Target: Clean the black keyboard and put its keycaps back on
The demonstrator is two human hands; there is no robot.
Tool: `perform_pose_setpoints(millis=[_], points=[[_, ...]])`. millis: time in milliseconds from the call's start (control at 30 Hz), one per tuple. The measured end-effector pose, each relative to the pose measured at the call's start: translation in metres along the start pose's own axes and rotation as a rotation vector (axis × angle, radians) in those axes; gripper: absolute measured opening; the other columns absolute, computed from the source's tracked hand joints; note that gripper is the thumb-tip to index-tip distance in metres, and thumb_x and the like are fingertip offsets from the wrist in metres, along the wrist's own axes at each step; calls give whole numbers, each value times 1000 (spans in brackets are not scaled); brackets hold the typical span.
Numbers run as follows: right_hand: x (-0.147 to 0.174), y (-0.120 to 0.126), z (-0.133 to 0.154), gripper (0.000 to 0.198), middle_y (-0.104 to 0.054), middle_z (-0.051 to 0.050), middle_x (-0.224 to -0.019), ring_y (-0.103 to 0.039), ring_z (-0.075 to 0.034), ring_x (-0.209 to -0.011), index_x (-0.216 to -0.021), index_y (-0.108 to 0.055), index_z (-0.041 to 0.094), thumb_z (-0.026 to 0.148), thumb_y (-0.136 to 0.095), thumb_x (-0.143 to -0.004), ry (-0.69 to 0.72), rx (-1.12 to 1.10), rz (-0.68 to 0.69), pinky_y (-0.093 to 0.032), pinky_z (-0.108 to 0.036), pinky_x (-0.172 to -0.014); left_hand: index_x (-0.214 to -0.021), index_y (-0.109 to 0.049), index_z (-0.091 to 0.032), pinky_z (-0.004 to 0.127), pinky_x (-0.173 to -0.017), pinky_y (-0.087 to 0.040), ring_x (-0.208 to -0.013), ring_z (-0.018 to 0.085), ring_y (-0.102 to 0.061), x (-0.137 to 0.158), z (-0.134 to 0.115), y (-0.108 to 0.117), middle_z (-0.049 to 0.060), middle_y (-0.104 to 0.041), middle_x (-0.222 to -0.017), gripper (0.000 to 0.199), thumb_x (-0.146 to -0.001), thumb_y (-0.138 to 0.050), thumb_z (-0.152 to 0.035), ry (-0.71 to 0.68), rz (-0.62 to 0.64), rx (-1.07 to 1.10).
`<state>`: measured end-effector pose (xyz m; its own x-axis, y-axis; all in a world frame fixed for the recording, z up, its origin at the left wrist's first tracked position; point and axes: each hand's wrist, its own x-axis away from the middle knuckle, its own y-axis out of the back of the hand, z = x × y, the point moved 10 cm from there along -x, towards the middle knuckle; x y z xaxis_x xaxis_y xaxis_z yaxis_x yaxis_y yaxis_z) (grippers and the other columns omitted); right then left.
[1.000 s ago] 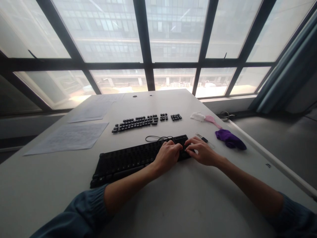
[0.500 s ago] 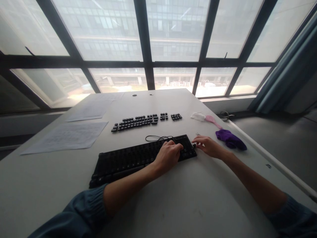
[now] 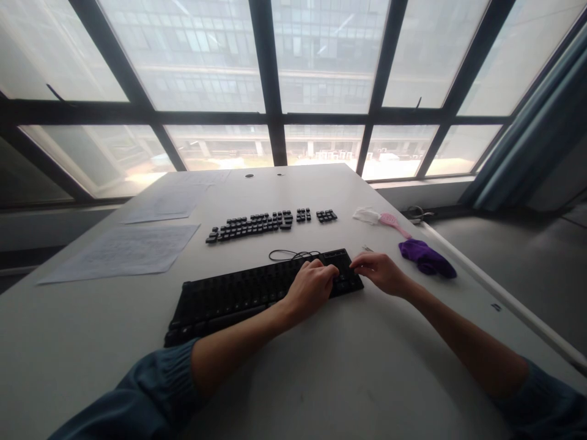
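Observation:
A black keyboard (image 3: 229, 296) with most of its keycaps off lies slanted on the white desk. My left hand (image 3: 312, 285) rests on its right part, fingers curled and thumb reaching onto the number pad. My right hand (image 3: 376, 270) is at the pad's right edge, fingertips pinched on a small black keycap, mostly hidden against the dark board. Behind the keyboard, removed keycaps (image 3: 252, 226) stand in rows, grouped in blocks. The keyboard's thin black cable (image 3: 287, 252) loops just past its back edge.
Right of the keyboard lie a purple cloth (image 3: 426, 256), a pink brush (image 3: 392, 221) and a crumpled white tissue (image 3: 367, 214). A small metal tool (image 3: 367, 248) is just behind my right hand. Printed paper sheets (image 3: 123, 253) cover the desk's left side. Windows stand beyond the desk.
My right hand has moved slightly left, bringing the small black keycap from beside the keyboard to over the number pad's edge. My left hand has stayed where it was.

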<state>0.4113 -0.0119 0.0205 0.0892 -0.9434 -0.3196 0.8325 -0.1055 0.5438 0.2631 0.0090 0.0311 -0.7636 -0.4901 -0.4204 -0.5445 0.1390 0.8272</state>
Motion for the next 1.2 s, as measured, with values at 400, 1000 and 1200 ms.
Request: perform_pose_setpoints(millis=[400, 1000, 1200], points=[[-8, -17, 5, 17, -70, -4, -87, -62, -17, -78, -85, -77, 21, 15, -61, -86, -27, 207, 110, -47, -29, -74, -102, -71, -20, 33, -80, -42, -84, 20, -62, -1, 1, -3, 4, -69, -81, 21, -94, -53, -14, 8, 20, -35], [-14, -23, -13, 15, -73, -3, -80, -65, -18, -77, -82, -79, 20, 21, -64, -83, -150, 157, 172, -49, -28, -74, -102, -70, -21, 33, -80, -41, -83, 19, -61, 0, -1, -2, 4, -70, -80, 21, -96, -51, -14, 8, 20, -38], [-13, -23, -15, 15, -72, -2, -81, -64, -18, -80, -81, -78, 21, 22, -64, -84, -132, 193, 150, -48, -30, -78, -101, -71, -21, 34, -80, -41, -82, 20, -61, -1, 0, -3, 4, -71, -80, 21, -96, -52, -15, 9, 25, -34]])
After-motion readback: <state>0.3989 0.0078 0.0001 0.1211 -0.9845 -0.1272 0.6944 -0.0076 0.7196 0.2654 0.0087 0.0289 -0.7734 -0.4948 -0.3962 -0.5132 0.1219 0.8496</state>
